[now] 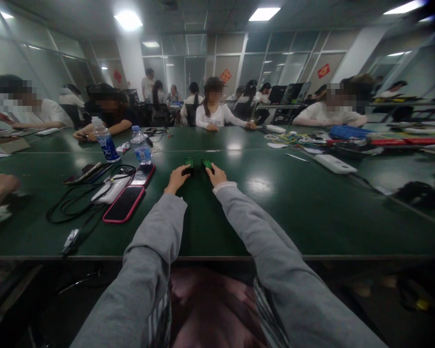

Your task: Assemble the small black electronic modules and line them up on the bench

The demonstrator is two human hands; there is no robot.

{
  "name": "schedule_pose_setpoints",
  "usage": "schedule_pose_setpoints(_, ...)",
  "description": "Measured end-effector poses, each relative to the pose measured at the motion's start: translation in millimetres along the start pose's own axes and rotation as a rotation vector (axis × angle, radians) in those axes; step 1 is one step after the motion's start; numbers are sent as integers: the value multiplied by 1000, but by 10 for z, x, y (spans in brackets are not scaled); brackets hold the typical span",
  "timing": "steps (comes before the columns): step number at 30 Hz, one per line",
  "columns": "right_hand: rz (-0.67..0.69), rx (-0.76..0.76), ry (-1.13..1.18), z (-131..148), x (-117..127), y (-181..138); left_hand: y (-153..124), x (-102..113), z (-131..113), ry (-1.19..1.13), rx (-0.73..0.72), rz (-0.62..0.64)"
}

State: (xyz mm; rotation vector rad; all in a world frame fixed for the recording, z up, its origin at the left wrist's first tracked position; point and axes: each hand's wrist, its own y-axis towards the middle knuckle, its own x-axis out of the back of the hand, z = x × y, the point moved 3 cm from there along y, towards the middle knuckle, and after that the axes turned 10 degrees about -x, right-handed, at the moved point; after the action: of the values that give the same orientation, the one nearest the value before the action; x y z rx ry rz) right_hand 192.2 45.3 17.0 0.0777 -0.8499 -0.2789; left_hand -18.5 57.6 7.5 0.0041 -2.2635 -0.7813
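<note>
Both arms reach forward over the green table (217,232). My left hand (177,179) is closed at the edge of a small dark block with a green patterned top (189,163), its thumb on the near side. Just across a narrow gap, my right hand (216,175) grips a second small dark block with a green patterned top (206,165). The two blocks stand apart, side by side, at or just above the tabletop. Their exact kind is too small to make out, and most of my fingers are hidden behind them.
Left of my arms lie a pink-edged phone (124,205), another phone (142,175), a white power bank (112,188) and black cables. Two water bottles (107,140) stand beyond. At right are a white power strip (335,164) and a blue tray (350,132). Several people sit around; a co-worker's hand (0,188) is far left.
</note>
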Motion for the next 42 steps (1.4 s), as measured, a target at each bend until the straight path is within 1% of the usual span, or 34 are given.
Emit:
schedule_pose_setpoints(4,-20,-22,-15,69,-76,8,17,-39,-2,30,-7,12)
schedule_pose_setpoints(9,-41,-1,-51,96,-129,39,12,-54,-64,68,-28,21)
schedule_pose_setpoints(17,-39,-39,-19,86,-93,9,-57,11,-201,169,56,31)
schedule_pose_setpoints(23,-26,-9,-10,88,-63,-24,-83,50,-161,156,147,-49)
schedule_pose_setpoints(27,-26,2,-16,82,-52,-29,-107,58,-134,101,167,-94)
schedule_pose_setpoints(29,-36,-5,-9,80,-32,-31,-111,72,-177,82,144,-116)
schedule_pose_setpoints(31,-58,-23,31,80,8,-31,-95,103,-273,77,92,-161)
schedule_pose_setpoints(33,-89,-88,110,78,64,-33,-54,133,-398,58,34,-220)
schedule_pose_setpoints(35,-123,-174,194,92,127,-47,10,137,-504,-35,7,-260)
schedule_pose_setpoints(36,-146,-201,221,114,159,-64,46,123,-538,-121,17,-266)
schedule_pose_setpoints(37,-177,-203,236,152,192,-89,78,107,-553,-223,63,-283)
schedule_pose_setpoints(39,-247,-124,231,270,250,-168,129,48,-546,-475,213,-284)
schedule_pose_setpoints(40,-275,-54,218,344,268,-223,147,15,-543,-619,284,-271)
schedule_pose_setpoints(42,-282,111,180,499,268,-356,173,-29,-558,-893,367,-242)
